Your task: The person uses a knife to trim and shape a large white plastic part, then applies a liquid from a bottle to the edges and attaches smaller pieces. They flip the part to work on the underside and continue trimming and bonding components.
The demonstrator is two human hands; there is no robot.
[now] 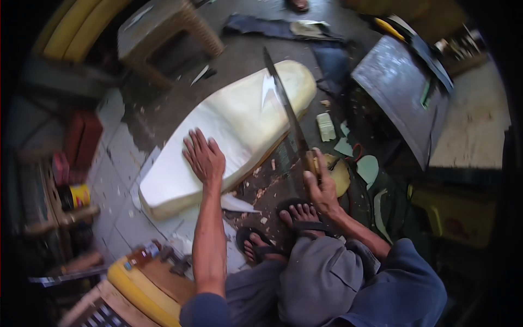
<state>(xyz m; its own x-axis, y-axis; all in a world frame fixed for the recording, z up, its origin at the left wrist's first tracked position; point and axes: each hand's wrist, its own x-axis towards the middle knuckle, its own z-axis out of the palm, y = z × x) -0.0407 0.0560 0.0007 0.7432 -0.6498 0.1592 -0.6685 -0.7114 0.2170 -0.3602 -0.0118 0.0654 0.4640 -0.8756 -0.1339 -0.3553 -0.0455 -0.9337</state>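
Note:
A long foam motorcycle seat, white at its near left end and cream toward the far right, lies aslant on the floor. My left hand presses flat on its white part with the fingers spread. In my right hand is the handle of a long knife. Its narrow dark blade slants up and left across the cream end of the seat. Beside the blade, a bright white pointed patch shows on the foam. Whether the edge cuts into the foam I cannot tell.
Foam scraps, among them a pale block and a green piece, litter the floor right of the seat. A stool stands at far left, a metal sheet at right. My sandalled feet are close to the seat's near side.

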